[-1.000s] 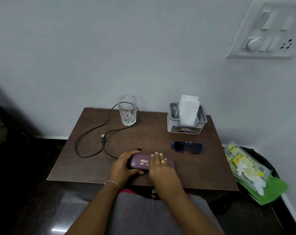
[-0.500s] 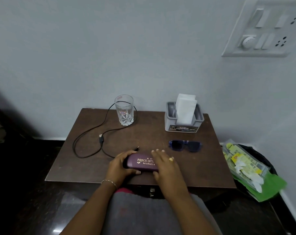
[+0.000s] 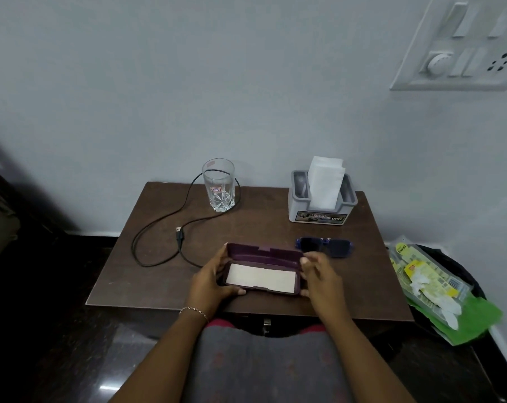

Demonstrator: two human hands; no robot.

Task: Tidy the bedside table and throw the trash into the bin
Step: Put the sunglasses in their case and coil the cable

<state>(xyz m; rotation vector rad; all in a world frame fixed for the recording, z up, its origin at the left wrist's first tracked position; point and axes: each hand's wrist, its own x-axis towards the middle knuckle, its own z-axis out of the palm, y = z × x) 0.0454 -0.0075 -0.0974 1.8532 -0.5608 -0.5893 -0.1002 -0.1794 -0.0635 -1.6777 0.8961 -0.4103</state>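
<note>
**Head view: spectacle case held open at the tabletop's near edge**

Left hand (image 3: pixel 210 279) and right hand (image 3: pixel 319 274) grasp the ends of the purple spectacle case (image 3: pixel 262 271), lid up. Dark sunglasses (image 3: pixel 325 246) lie just behind it on the tabletop (image 3: pixel 147 274).

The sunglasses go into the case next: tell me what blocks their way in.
Nothing visible. The sunglasses lie just behind the open case, whose tray holds only a pale cloth.
</note>
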